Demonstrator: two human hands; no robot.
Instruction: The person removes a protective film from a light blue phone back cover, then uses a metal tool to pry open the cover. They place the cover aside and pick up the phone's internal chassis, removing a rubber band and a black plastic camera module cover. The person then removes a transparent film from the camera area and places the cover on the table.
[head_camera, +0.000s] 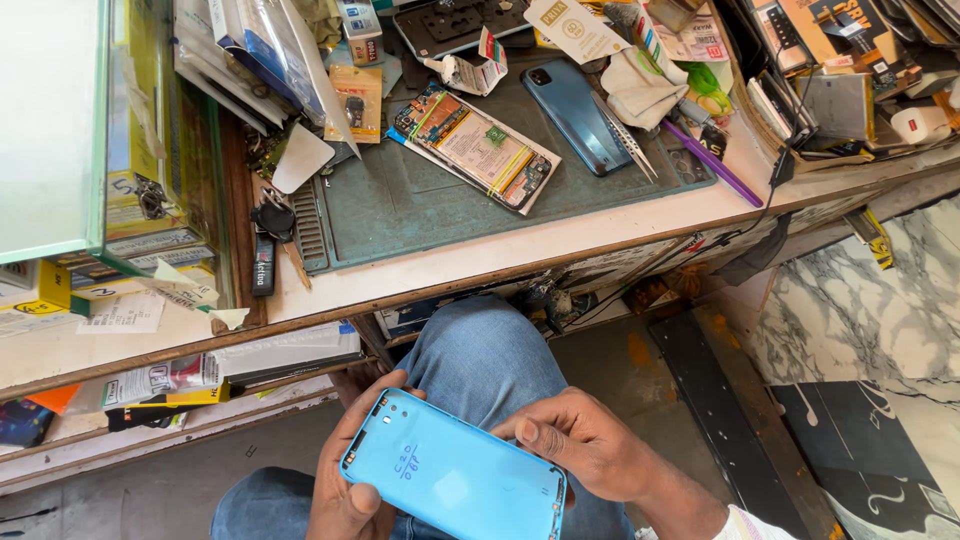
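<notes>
Low in the view, over my lap in blue jeans, I hold a light blue phone back cover (455, 470) with its inner side up and some handwriting on it. My left hand (345, 480) cups its left end from underneath. My right hand (585, 445) grips its right edge, with the fingertips on the upper rim. On the grey work mat (400, 200) above lies an opened phone (475, 145) with its battery and board exposed. A blue phone (580, 115) lies beside it, and tweezers (627, 140) rest along its right side.
The bench (560, 240) carries boxes, packets and parts at the back. A purple pen-like tool (712, 162) lies right of the mat, and a white plastic pick (300, 158) and keys (272, 215) left of it. A glass case (55, 130) stands at left. Marble floor (860, 300) at right.
</notes>
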